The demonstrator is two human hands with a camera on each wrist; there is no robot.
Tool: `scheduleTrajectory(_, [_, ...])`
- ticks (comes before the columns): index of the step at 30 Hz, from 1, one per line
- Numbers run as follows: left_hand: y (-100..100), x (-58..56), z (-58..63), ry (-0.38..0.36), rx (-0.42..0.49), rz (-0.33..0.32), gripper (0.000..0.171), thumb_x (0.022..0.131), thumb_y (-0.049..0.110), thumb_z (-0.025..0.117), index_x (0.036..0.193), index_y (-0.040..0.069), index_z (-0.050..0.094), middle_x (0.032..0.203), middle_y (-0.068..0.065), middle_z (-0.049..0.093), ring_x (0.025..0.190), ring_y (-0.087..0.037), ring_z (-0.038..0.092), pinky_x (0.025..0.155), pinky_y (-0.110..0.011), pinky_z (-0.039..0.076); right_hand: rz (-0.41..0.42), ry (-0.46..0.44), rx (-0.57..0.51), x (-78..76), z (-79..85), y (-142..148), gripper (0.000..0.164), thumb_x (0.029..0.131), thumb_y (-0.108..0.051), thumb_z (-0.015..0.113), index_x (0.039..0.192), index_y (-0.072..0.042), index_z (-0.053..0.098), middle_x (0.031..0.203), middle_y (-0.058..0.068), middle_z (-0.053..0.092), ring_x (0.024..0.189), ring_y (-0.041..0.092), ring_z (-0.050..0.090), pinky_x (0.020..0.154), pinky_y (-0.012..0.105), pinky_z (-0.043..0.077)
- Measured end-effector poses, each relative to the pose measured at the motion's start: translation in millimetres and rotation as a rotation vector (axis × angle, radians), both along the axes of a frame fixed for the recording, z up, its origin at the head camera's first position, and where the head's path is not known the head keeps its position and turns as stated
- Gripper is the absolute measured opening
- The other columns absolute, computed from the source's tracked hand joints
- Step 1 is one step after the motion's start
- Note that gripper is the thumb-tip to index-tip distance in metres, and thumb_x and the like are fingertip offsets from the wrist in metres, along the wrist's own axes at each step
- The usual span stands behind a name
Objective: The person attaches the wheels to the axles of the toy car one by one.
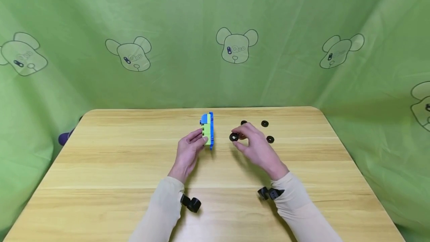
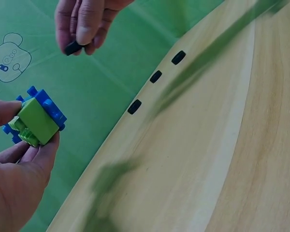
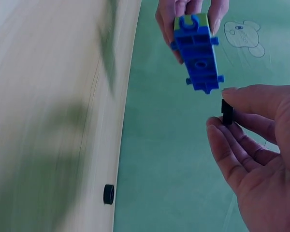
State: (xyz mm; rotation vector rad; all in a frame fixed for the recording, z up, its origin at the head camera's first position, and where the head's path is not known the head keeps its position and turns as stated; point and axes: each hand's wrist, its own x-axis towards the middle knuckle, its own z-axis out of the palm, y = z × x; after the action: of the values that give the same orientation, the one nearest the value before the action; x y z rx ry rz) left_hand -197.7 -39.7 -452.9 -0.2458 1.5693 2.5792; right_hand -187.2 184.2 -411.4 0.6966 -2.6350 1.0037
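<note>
- The toy (image 1: 207, 128) is in the left hand (image 1: 188, 154), over the far part of the table (image 1: 117, 167). The thumb and fingers hold it on two sides, down at its near end.
- The right hand (image 1: 253, 146) pinches one black wheel (image 3: 227, 112) between its thumb and fingertips.
- The wheel is to the right of the toy, next to its near half. They do not touch — there is a small gap between them.
- The toy is long and thin. Its long way runs from near to far, with one end close to the person and the other end pointing at the cloth (image 1: 188, 81).
- The toy lies on its side in the hand. Its blue base (image 3: 198, 72) faces right, to the wheel, and its green blocks (image 2: 41, 121) face left.
- Little pegs (image 3: 215, 41) stick out from both long sides of the base. In the head view the wheel's hole faces up.
- The left hand is nearer to the toy — it has it. The right hand is nearer to three more wheels (image 2: 179, 57) (image 2: 155, 76) (image 2: 134, 106), which rest on the table.
</note>
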Motion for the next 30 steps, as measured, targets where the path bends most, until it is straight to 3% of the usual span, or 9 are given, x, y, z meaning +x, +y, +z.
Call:
scheduleTrajectory(11, [0, 0.6, -1.2, 0.009, 0.014, -0.009, 0.049, 0.086, -0.01, 0.066, 0.133, -0.009, 0.053, 0.135, -0.03, 0.048, 0.103, -0.02, 0.059, 0.1, -0.04, 0.047, 0.028, 0.039, -0.011, 1.3, 1.2, -10, 0.037, 0.081, -0.002, 0.079, 0.115, -0.003, 0.065, 0.106, 0.002, 0.06, 0.093, 0.019, 0.061, 0.085, 0.034, 0.054])
scheduleTrajectory(20, [2, 2.1, -1.4, 0.003, 0.003, -0.005, 0.049, 0.086, -0.009, 0.067, 0.132, -0.007, 0.054, 0.128, -0.022, 0.053, 0.105, -0.022, 0.058, 0.09, -0.029, 0.052, 0.072, 0.067, -0.009, 4.1, 2.3, -18, 0.036, 0.082, -0.002, 0.078, 0.116, -0.003, 0.066, 0.109, 0.002, 0.06, 0.094, 0.019, 0.062, 0.085, 0.033, 0.054])
scheduleTrajectory(30, [5, 2.4, -1.9, 0.004, 0.002, 0.003, 0.048, 0.085, -0.009, 0.068, 0.132, -0.007, 0.055, 0.125, -0.021, 0.056, 0.103, -0.021, 0.059, 0.089, -0.029, 0.052, 0.095, 0.076, -0.016, 6.5, 2.1, -28, 0.037, 0.082, -0.001, 0.078, 0.117, -0.003, 0.066, 0.11, 0.003, 0.061, 0.094, 0.019, 0.062, 0.085, 0.034, 0.055])
